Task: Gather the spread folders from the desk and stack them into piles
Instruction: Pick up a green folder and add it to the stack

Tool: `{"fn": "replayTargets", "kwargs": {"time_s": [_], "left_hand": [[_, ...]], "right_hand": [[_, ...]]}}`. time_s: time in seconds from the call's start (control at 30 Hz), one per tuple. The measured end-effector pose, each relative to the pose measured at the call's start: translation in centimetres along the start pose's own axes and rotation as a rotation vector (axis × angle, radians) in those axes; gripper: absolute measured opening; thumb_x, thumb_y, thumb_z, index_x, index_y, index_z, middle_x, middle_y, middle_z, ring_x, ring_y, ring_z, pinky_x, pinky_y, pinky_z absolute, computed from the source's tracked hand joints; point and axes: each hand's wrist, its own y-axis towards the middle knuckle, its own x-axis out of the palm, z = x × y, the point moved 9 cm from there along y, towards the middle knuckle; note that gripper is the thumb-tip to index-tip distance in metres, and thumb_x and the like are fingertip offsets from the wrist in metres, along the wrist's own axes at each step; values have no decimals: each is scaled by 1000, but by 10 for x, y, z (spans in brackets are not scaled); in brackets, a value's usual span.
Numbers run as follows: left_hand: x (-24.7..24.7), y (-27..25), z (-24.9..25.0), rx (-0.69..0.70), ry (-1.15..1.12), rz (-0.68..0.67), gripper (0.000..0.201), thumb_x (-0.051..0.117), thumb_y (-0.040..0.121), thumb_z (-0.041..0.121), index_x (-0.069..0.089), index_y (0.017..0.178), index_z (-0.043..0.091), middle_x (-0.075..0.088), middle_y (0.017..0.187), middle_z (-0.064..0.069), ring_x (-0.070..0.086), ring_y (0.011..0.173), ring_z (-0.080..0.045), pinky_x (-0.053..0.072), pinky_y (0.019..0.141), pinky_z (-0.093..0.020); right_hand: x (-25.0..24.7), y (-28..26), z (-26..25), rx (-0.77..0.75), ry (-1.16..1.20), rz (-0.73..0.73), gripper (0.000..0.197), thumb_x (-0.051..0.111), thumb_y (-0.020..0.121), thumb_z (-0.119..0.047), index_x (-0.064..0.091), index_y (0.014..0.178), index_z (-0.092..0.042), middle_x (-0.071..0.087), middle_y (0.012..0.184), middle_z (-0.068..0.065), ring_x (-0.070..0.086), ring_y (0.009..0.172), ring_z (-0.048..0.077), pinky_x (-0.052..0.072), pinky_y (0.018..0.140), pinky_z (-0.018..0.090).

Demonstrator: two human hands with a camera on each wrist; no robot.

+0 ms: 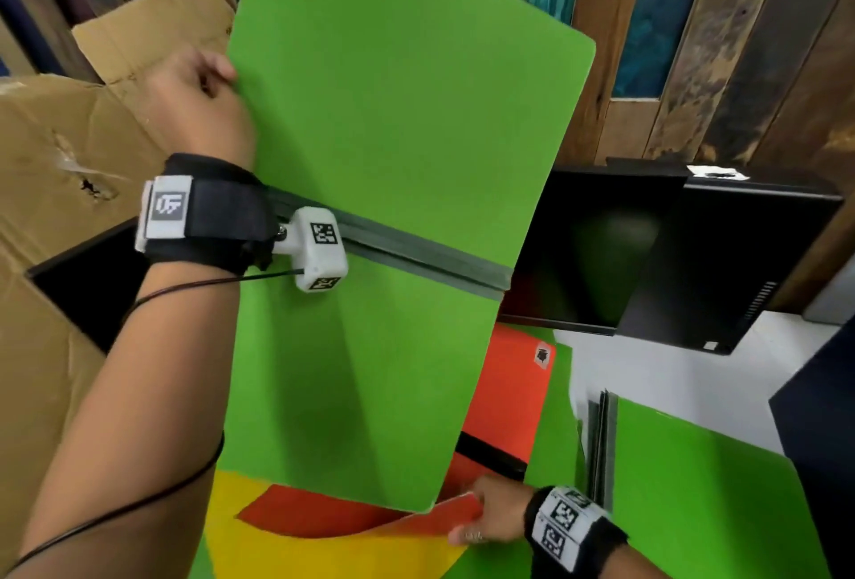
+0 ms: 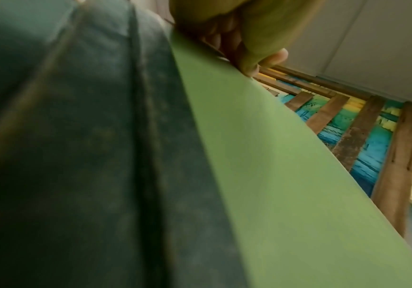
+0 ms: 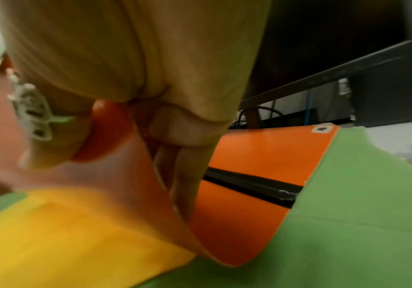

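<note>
My left hand grips the left edge of a large open green folder with a dark spine, held up in the air, tilted. In the left wrist view the thumb pinches that green folder at its edge. Low at the front, my right hand pinches the corner of an orange folder and bends it upward. In the right wrist view the orange folder curls up under my fingers. A yellow folder and other green folders lie on the desk beneath.
A brown cardboard box stands at the left. A black monitor and a black computer case sit at the back right on the white desk. A wooden plank wall runs behind.
</note>
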Motion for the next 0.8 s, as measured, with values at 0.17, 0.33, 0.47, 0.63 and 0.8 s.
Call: {"fn": "replayTargets", "kwargs": {"time_s": [0.17,0.33,0.47,0.63,0.8], "left_hand": [[4,-14,2,21,-9,49,46,30,74,-8,37,58,34,40,65,22,38,56,11,31,59,4],[10,-9,-18,16,-131,46,41,29,68,-5,38,58,34,41,63,18,43,52,15,32,61,0],[25,-16,-34,-49,-146,-10,45,33,73,-10,40,60,33,44,66,18,42,56,13,35,64,-1],[45,-38,-60,-146,-233,-63,43,37,76,-6,45,61,33,49,67,16,47,60,10,39,70,-11],[68,-74,-72,-178,-227,-269,38,41,90,2,57,70,32,49,62,9,38,40,2,29,48,-15]], "right_hand": [[5,-1,-2,-54,-29,-139,96,69,69,-59,24,147,-25,28,153,-3,26,141,18,20,116,30],[-59,-19,-12,-235,660,120,111,83,56,-44,24,146,-14,39,145,7,49,123,19,42,103,28],[-148,-57,-20,-530,1047,553,129,82,27,-67,18,135,-40,57,113,-6,63,91,7,50,86,25],[-208,-117,-57,-730,689,996,113,78,68,-9,-3,129,-61,45,138,0,53,119,12,39,106,32],[-218,-128,-53,-350,171,1175,125,87,59,-12,3,149,-26,27,150,-9,24,138,8,12,105,10]]}}
